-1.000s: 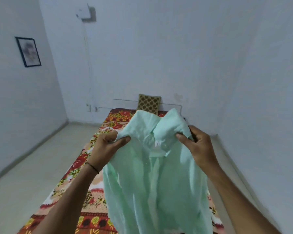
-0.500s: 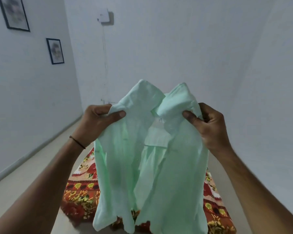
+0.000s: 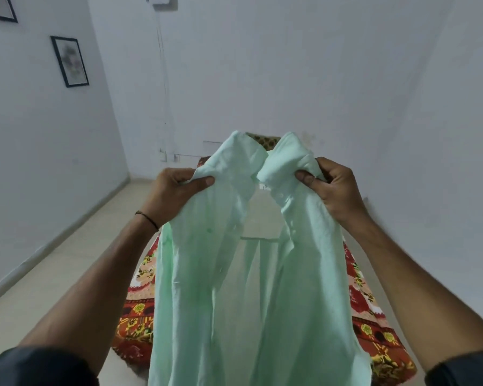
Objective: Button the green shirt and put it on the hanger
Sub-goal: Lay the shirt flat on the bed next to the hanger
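Draping open, green shirt (image 3: 195,274) hides floral mattress (image 3: 135,324).

**LIGHTING AND PICTURE QUALITY**

Dim, even, bluish indoor light; source out of view. Shadows soft and faint. Light shows through the thin green shirt (image 3: 260,288). Walls (image 3: 346,79) bow toward the edges. Framed picture (image 3: 70,61) soft, detail unreadable.

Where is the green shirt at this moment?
Centre of the head view: the shirt hangs open in the air, gripped near the collar by the left hand and right hand, in front of the patterned mattress.
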